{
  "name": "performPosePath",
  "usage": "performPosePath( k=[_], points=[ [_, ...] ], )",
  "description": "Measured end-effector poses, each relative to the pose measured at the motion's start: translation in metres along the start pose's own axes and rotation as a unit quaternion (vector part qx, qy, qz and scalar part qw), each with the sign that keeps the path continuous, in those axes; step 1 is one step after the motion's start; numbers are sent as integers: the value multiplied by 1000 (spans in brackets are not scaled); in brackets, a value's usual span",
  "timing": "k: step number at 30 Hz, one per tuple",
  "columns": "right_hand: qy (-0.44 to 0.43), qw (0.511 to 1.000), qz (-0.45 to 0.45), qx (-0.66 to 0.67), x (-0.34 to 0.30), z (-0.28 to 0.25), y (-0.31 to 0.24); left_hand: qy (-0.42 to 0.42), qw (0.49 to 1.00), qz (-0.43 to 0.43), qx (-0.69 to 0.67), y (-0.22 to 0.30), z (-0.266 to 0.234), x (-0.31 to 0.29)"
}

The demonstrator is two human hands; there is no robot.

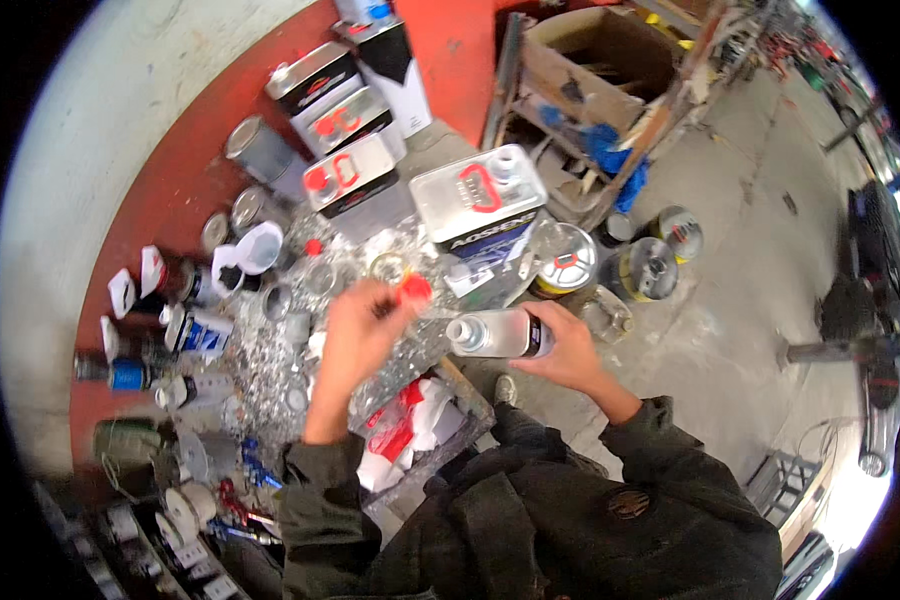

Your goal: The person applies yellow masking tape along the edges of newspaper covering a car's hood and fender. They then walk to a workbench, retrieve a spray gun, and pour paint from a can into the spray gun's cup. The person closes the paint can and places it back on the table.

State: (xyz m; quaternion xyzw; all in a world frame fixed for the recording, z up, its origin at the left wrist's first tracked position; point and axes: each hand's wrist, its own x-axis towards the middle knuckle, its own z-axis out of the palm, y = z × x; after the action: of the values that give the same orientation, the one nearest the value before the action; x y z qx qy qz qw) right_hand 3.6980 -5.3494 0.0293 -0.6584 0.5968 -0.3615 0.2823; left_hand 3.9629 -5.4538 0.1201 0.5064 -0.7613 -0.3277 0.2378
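Observation:
My right hand (pixel 567 350) is wrapped round the lower part of a small pale bottle (pixel 495 334) with a dark label. The bottle is tilted nearly level over the bench edge, its bare neck toward the left. My left hand (pixel 358 328), slightly blurred, has its fingers closed, with a red cap (pixel 415 291) at the fingertips. Beyond both hands stands a large rectangular metal can (pixel 478 190) with a red handle. A clear cup (pixel 388 266) sits just beyond my left hand on the paint-spattered bench (pixel 260 355).
Several smaller rectangular cans (pixel 353 175) line the red wall. Round tins (pixel 260 208), bottles (pixel 198 330) and spray guns (pixel 255 465) crowd the left side. Round cans (pixel 647 268) stand on the floor at right, near a cardboard box (pixel 580 85). Red-and-white packaging (pixel 400 425) lies by the near edge.

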Motion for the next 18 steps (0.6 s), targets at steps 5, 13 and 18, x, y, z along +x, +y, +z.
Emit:
performPosePath(
  k=[5, 13, 18],
  points=[
    [-109, 985, -137, 4, 16, 24, -36, -54, 942, -234, -233, -29, 0, -114],
    [-252, 922, -293, 8, -6, 95, -109, 47, 884, -355, -301, -47, -11, -265],
    [-358, 858, -367, 34, -57, 158, -158, 111, 898, -392, -166, -49, -14, -383]
  ],
)
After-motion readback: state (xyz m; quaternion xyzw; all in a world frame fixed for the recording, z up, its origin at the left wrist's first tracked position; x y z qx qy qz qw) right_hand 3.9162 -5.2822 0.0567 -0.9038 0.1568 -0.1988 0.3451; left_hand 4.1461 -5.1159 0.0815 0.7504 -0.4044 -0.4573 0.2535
